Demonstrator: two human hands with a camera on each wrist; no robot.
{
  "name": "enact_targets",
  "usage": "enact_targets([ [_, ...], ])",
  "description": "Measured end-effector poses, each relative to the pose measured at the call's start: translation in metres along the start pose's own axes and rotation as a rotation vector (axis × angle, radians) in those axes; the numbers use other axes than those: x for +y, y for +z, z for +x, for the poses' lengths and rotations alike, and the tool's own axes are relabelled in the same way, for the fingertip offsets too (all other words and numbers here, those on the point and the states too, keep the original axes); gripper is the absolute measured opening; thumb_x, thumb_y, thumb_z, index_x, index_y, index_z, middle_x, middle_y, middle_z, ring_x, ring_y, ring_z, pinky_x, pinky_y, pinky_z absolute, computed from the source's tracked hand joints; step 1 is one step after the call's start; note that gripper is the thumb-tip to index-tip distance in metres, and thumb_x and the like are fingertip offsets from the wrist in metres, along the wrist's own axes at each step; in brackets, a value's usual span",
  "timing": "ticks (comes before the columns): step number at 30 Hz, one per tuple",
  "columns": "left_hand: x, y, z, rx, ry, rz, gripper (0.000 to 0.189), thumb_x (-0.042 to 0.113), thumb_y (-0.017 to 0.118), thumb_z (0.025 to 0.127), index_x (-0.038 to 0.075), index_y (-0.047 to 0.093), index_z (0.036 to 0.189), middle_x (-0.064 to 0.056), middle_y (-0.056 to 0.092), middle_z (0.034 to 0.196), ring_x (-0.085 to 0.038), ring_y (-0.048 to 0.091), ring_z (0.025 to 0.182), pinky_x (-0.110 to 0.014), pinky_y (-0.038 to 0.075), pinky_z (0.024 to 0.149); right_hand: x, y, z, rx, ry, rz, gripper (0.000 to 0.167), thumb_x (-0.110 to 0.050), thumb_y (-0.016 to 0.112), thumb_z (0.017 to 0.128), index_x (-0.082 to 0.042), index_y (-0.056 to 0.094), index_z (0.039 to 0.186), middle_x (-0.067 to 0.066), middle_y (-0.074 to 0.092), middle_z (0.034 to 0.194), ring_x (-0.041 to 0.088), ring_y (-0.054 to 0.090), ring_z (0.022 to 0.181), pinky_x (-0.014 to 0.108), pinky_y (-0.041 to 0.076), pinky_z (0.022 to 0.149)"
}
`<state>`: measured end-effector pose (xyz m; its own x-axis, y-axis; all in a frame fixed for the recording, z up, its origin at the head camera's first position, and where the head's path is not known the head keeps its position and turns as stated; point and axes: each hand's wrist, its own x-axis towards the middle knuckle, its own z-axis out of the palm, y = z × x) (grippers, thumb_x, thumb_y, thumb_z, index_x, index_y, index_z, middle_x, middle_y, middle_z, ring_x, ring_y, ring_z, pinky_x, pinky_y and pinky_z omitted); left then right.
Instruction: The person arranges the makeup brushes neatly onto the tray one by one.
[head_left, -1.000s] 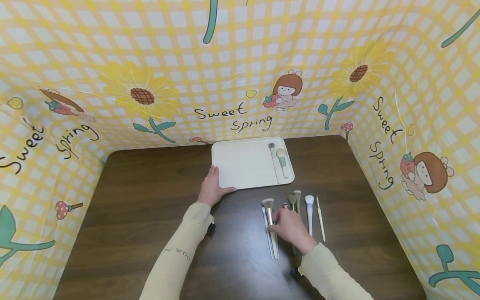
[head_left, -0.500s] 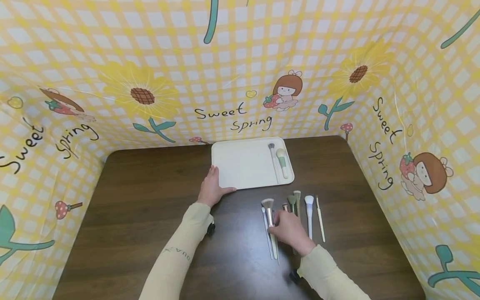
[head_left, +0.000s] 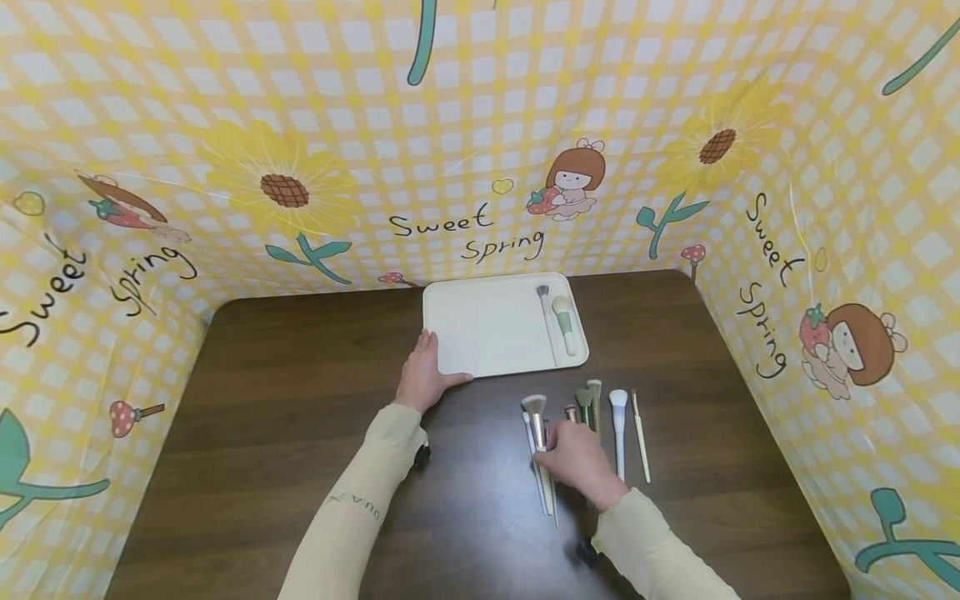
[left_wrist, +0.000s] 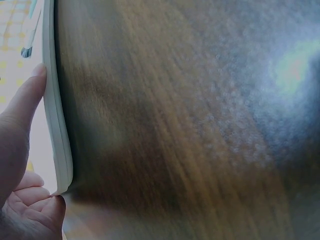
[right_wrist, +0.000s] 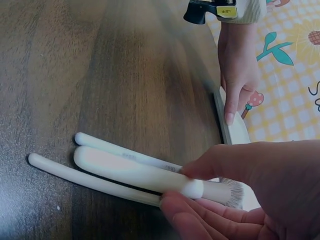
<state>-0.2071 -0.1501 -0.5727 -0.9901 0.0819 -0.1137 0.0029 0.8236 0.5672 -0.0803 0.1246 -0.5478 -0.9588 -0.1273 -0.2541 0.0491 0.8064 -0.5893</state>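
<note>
My right hand (head_left: 579, 457) pinches a makeup brush (right_wrist: 127, 165) with a thick white handle and fluffy bristles, between thumb and fingers. Two thinner pale brushes lie close on either side of it in the right wrist view, the upper brush (right_wrist: 120, 150) and the lower brush (right_wrist: 90, 181). Whether the pinched brush is off the table cannot be told. My left hand (head_left: 422, 375) grips the near left corner of a white tray (head_left: 483, 325), thumb along the front rim, fingers at the left side. On the tray's right lie a slim brush (head_left: 546, 312) and a green-and-white brush (head_left: 564, 325).
Right of my right hand lie green brushes (head_left: 595, 400), a white-and-blue brush (head_left: 618, 425) and a thin brush (head_left: 641, 442); the hand partly hides some. Patterned yellow cloth (head_left: 480, 167) stands around the back and sides of the dark wooden table (head_left: 300, 358).
My right hand has shifted very slightly left with the pinched makeup brush. The left hand and the tray stay where they were.
</note>
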Motion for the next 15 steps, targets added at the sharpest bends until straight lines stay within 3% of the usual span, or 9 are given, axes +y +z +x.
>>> enact_targets([
  [15,0.0015,-0.0011,-0.0006,-0.002,-0.007,0.000,0.117,0.050,0.087,0.079,-0.010,0.022,0.157,-0.029,0.017,0.163,-0.040,0.023,0.149,-0.049,0.028,0.117,0.0005,0.0033,-0.0002,0.021,0.007,-0.021,0.031,-0.026,0.082,0.078,-0.015,0.059,0.060,-0.005,0.054,0.053,0.012,0.050,0.047,0.028,0.041,0.044],
])
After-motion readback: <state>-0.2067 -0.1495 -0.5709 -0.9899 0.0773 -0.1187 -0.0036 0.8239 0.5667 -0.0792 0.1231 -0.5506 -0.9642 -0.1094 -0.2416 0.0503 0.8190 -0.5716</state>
